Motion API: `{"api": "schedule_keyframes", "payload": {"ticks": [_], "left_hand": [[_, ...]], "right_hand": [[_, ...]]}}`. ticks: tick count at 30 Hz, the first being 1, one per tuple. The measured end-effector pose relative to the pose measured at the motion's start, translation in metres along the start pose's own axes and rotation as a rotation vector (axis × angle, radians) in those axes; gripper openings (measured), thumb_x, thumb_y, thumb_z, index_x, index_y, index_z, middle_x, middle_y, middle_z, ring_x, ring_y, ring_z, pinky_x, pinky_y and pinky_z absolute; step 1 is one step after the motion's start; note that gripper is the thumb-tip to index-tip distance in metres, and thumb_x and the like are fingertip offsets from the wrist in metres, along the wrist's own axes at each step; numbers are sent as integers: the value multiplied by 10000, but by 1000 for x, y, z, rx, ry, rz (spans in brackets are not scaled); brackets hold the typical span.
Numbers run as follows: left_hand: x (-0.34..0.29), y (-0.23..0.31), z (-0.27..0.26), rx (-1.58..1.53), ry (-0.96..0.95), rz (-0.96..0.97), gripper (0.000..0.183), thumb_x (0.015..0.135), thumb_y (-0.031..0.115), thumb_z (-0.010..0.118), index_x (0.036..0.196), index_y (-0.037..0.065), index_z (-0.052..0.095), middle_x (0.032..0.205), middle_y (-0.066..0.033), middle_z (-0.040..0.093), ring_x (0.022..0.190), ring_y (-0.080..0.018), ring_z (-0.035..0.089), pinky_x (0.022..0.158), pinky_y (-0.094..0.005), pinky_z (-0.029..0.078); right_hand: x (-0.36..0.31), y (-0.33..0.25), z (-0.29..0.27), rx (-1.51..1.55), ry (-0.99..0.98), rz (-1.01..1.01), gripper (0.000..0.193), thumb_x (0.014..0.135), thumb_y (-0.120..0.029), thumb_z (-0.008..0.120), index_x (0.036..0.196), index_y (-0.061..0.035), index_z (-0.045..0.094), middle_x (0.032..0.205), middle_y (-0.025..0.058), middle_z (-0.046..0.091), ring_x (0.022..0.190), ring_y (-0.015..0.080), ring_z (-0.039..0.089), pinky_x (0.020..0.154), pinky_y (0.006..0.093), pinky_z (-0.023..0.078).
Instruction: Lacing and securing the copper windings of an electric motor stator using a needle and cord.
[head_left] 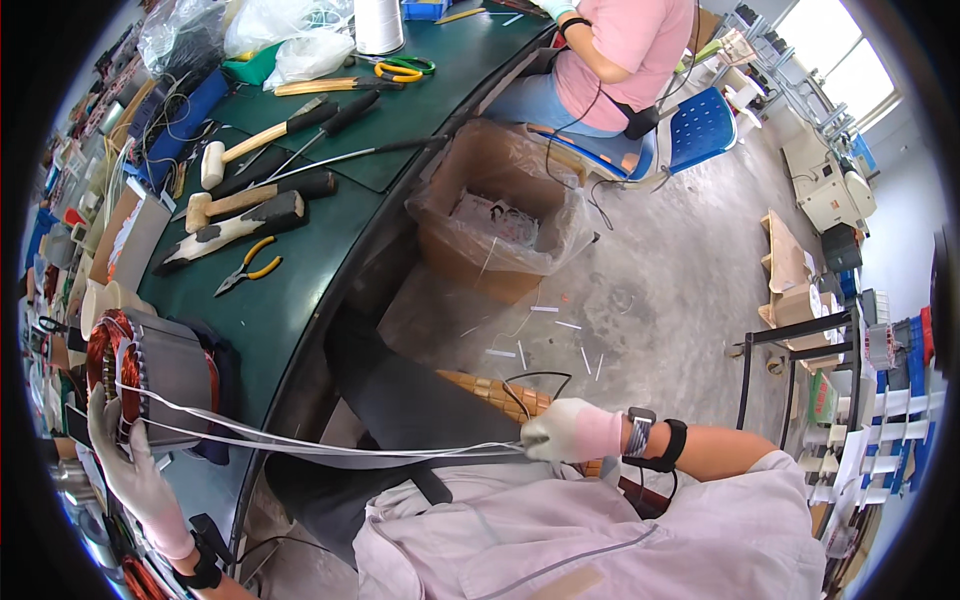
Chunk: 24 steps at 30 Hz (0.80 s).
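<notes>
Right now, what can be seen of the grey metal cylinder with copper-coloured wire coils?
The grey metal cylinder with copper-coloured wire coils lies on its side on the green worktable, at the picture's left. Red-brown windings bulge from both ends of the smooth-looking body. Long white flexible strands run from its left end to the white-gloved right hand. The white-gloved left hand is at that end, fingers seemingly touching the windings.

A hand could pass over the green tabletop (290, 315) between the wound stator (172, 375) and the yellow-handled pliers (243, 272), though mallets (245, 201) crowd the far side and white leads (430, 452), stretched to the right hand (572, 432), bar the near side.
</notes>
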<state>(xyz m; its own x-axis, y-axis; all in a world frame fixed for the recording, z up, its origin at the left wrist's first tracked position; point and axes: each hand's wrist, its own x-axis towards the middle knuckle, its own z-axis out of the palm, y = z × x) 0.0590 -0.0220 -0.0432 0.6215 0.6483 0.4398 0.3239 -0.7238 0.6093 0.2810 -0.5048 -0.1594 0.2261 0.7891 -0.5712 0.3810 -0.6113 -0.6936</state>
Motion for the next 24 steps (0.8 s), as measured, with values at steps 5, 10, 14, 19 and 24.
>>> {"api": "schedule_keyframes", "payload": {"ticks": [5, 10, 14, 19, 24], "left_hand": [[0, -2, -3, -1, -16, 46, 504, 1107, 75, 559, 1600, 41, 459, 1564, -118, 556, 1389, -274, 560, 1185, -414, 423], [2, -3, -2, -38, -19, 46, 516, 1099, 59, 560, 1606, 45, 460, 1545, -122, 562, 1370, -257, 567, 1170, -404, 434], [2, -8, -1, -22, -3, 56, 520, 1094, 42, 556, 1606, 48, 465, 1529, -125, 571, 1353, -250, 576, 1162, -396, 443], [1, 1, 4, -44, -1, 63, 507, 1093, 32, 548, 1595, 44, 481, 1524, -125, 574, 1369, -251, 568, 1167, -392, 438], [1, -8, 1, -47, -5, 21, 499, 1101, 52, 556, 1594, 38, 476, 1536, -125, 570, 1388, -253, 560, 1184, -396, 420]], "right_hand": [[7, 32, -3, -398, 417, 148, 209, 927, -262, 665, 929, -54, 688, 751, 187, 706, 742, 416, 718, 716, 508, 581], [48, 70, -25, -583, 756, 0, 171, 927, -228, 679, 895, -65, 640, 696, 154, 681, 686, 378, 716, 654, 494, 572], [91, 73, -82, -709, 997, -44, 147, 932, -208, 691, 912, -80, 624, 697, 146, 688, 656, 365, 712, 626, 480, 573], [118, 55, -129, -514, 1209, 63, 190, 984, -253, 669, 1002, -66, 643, 794, 168, 719, 783, 404, 729, 696, 524, 573], [71, 24, -100, -283, 872, 93, 219, 1008, -262, 623, 1096, -66, 662, 905, 193, 746, 876, 440, 723, 795, 559, 571]]}}
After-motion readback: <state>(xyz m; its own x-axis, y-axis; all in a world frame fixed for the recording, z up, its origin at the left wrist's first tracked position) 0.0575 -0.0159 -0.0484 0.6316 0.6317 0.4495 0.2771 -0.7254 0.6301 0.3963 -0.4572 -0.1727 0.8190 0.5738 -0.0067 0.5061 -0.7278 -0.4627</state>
